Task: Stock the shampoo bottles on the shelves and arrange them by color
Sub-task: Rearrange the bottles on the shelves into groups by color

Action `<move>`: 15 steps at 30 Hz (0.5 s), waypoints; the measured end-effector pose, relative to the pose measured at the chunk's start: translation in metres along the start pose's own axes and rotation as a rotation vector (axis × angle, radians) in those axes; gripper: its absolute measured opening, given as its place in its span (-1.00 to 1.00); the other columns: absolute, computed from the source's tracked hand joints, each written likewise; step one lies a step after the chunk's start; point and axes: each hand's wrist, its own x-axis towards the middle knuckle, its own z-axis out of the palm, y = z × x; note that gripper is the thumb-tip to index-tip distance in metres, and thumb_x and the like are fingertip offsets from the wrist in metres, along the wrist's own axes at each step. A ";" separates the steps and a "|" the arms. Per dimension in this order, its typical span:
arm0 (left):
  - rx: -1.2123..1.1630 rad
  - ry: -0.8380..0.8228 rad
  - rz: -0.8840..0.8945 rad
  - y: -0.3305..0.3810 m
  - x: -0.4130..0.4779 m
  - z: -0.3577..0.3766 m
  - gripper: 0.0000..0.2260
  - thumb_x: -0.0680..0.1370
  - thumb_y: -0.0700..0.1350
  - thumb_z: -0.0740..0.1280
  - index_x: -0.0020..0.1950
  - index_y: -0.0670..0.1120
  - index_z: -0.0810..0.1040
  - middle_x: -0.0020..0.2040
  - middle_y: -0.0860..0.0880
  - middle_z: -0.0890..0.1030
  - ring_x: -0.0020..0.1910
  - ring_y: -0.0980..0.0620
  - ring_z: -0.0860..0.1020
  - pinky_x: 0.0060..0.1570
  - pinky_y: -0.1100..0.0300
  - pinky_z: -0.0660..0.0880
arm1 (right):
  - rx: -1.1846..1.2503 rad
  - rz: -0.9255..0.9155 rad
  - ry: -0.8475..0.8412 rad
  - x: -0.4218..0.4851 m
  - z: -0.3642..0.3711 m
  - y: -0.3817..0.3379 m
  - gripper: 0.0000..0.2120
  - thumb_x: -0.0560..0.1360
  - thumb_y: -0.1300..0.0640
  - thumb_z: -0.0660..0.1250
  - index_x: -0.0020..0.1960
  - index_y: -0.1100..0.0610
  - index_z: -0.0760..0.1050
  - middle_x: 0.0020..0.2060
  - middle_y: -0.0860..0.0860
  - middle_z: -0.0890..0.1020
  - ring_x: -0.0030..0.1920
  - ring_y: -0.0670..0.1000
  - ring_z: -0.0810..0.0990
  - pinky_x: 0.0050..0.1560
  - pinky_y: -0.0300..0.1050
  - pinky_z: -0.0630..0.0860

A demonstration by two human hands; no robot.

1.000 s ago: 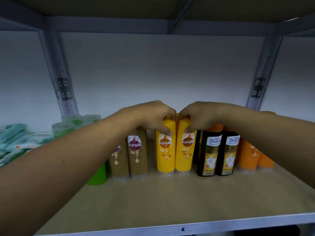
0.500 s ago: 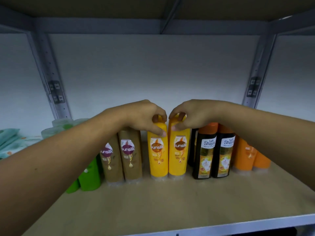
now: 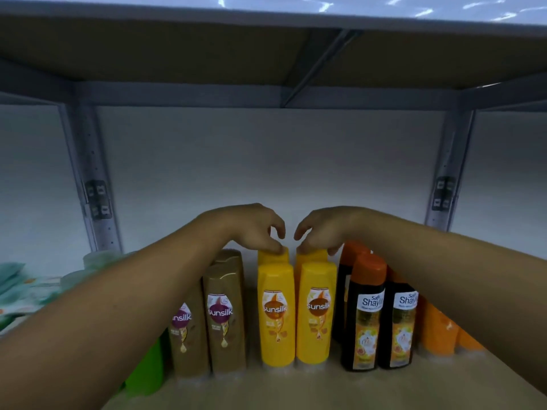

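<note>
Two yellow Sunsilk bottles stand side by side at the middle of the shelf, with two more yellow bottles right behind them. My left hand hovers over the rear left yellow bottle, its loosely curled fingertips touching the cap. My right hand mirrors it over the rear right one. The front pair stands free. Brown Sunsilk bottles stand to the left, black Shayla bottles with orange caps to the right.
Green bottles sit at far left, partly behind my left forearm. Orange bottles stand at far right behind my right forearm. Pale green packets lie at the left edge. The upper shelf's underside hangs overhead, and grey uprights flank the bay.
Both hands have come off the front yellow bottles' tops and risen slightly back to the rear pair. The view has tilted upward, showing more of the upper shelf.
</note>
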 end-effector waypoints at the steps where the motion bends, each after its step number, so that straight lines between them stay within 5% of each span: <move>1: 0.000 -0.010 -0.004 0.000 0.003 0.001 -0.57 0.58 0.23 0.30 0.40 0.08 0.48 0.27 0.05 0.54 0.11 0.07 0.48 0.17 0.09 0.52 | 0.041 0.027 -0.026 0.003 0.002 0.001 -0.46 0.58 -0.07 0.36 0.50 0.02 0.35 0.37 0.07 0.44 0.02 0.10 0.66 0.03 -0.03 0.68; 7: -0.064 -0.023 0.045 -0.001 0.008 0.006 -0.65 0.59 0.16 0.33 0.28 0.00 0.59 0.11 0.04 0.58 -0.07 0.01 0.65 -0.04 0.14 0.64 | 0.140 -0.010 0.004 0.015 0.011 0.009 -0.56 0.56 0.04 0.42 0.40 0.07 0.47 0.23 0.01 0.48 -0.10 0.00 0.62 -0.26 -0.25 0.61; 15: -0.038 0.036 0.081 -0.006 0.005 0.011 -0.63 0.59 0.17 0.32 0.27 -0.03 0.63 0.14 0.05 0.63 -0.08 0.12 0.56 -0.05 0.27 0.53 | 0.135 -0.073 0.050 0.018 0.016 0.013 -0.56 0.55 -0.06 0.41 0.38 0.02 0.49 0.30 0.01 0.49 -0.05 -0.01 0.64 -0.28 -0.27 0.58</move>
